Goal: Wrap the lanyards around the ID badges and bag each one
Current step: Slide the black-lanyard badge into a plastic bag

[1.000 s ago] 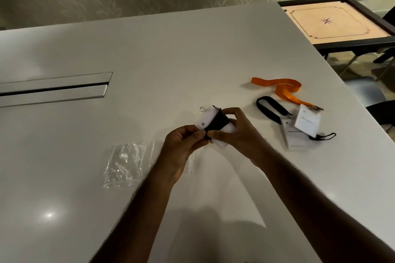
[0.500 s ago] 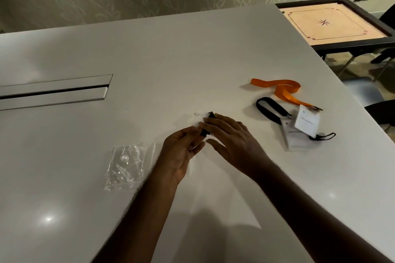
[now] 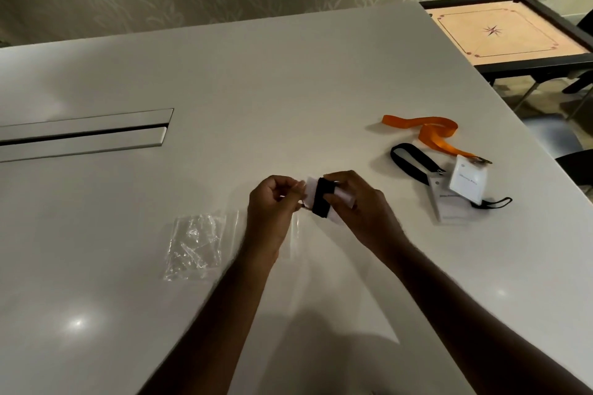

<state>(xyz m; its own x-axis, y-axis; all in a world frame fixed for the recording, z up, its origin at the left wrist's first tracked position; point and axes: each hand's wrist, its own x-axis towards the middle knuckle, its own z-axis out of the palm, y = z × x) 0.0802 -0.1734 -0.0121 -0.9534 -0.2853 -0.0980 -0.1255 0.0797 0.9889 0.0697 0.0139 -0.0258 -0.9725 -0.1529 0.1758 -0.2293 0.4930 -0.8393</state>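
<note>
frame centre: right hand (image 3: 359, 205) grips white badge (image 3: 343, 199) w/ black lanyard (image 3: 321, 197) wound round it, held just above table (image 3: 288, 80). left hand (image 3: 272, 202) pinches at badge's left edge, fingers curled. crumpled bags (image 3: 195, 244) lower left of hands. right of frame: orange lanyard (image 3: 430, 133), another black one, 2 more badges (image 3: 467, 181) overlapping.

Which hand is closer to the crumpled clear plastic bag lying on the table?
Left. The left hand is just right of the crumpled plastic bag; the right hand is farther right, holding the wrapped badge.
</note>
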